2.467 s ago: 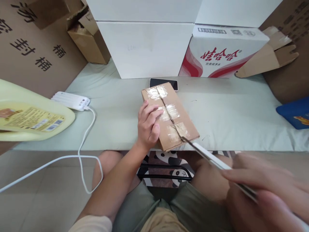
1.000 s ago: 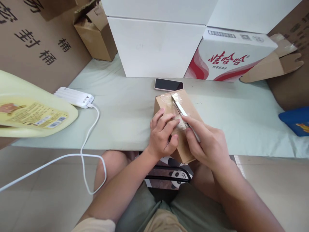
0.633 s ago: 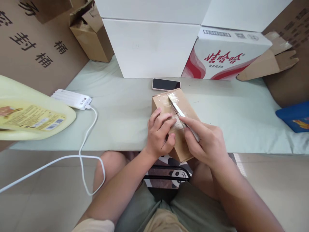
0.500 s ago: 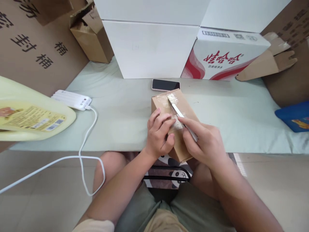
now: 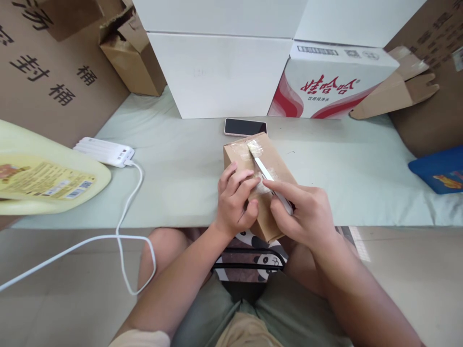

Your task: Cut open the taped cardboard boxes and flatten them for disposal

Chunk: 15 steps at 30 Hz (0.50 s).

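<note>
A small brown cardboard box (image 5: 278,166) lies at the near edge of the cloth-covered table, its near end jutting over the edge. Clear shiny tape runs in patches along its top. My left hand (image 5: 235,200) presses on the box's left side and top, fingers bent, holding it. In my right hand (image 5: 307,209) is a utility knife (image 5: 264,168) with a white handle, the index finger stretched along it. The knife's tip meets the tape near the far end of the box. The lower part of the handle is hidden in my palm.
Behind the box lies a phone (image 5: 246,126). White cartons (image 5: 220,72) and a red-and-white carton (image 5: 325,91) stand at the back. On the left are a power bank (image 5: 104,152) with a white cable (image 5: 125,217) and a pale yellow jug (image 5: 54,178). A blue package (image 5: 437,168) sits right.
The view has shifted slightly, so the things on the table appear a little further left. Both hands keep their hold, and the knife stays on the tape with hardly any visible movement.
</note>
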Tool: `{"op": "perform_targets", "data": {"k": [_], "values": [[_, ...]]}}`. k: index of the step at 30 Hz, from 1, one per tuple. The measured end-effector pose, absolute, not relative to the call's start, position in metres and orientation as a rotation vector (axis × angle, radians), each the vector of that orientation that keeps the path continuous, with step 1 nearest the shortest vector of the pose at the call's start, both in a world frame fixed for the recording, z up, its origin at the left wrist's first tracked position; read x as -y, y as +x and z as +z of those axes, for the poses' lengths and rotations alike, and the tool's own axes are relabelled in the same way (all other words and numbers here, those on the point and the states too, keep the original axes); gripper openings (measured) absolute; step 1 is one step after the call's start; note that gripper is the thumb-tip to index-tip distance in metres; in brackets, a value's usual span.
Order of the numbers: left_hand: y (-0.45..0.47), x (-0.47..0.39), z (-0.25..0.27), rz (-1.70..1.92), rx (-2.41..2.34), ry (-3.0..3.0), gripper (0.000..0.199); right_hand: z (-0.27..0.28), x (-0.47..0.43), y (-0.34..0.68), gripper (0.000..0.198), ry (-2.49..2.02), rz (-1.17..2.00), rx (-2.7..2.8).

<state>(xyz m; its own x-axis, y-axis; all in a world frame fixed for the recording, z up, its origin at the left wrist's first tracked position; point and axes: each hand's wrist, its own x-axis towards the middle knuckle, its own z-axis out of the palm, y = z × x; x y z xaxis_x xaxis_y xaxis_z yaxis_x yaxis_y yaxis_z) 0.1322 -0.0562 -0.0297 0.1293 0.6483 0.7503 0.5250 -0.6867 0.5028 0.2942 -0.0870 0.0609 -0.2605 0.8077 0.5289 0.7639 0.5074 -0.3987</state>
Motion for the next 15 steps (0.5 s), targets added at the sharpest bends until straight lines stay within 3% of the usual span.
{"op": "perform_targets", "data": {"k": [9,15], "values": [[0.1314,0.0555,-0.0286,1.621,-1.153,2.273,0.035,0.0625,0.0898,0.2953,0.025,-1.235,0.047,1.993],[0.1316,0.0563,-0.0284,1.618,-1.173,2.266,0.038,0.0571,0.0928,0.2953,0.027,-1.21,-0.141,1.951]]}}
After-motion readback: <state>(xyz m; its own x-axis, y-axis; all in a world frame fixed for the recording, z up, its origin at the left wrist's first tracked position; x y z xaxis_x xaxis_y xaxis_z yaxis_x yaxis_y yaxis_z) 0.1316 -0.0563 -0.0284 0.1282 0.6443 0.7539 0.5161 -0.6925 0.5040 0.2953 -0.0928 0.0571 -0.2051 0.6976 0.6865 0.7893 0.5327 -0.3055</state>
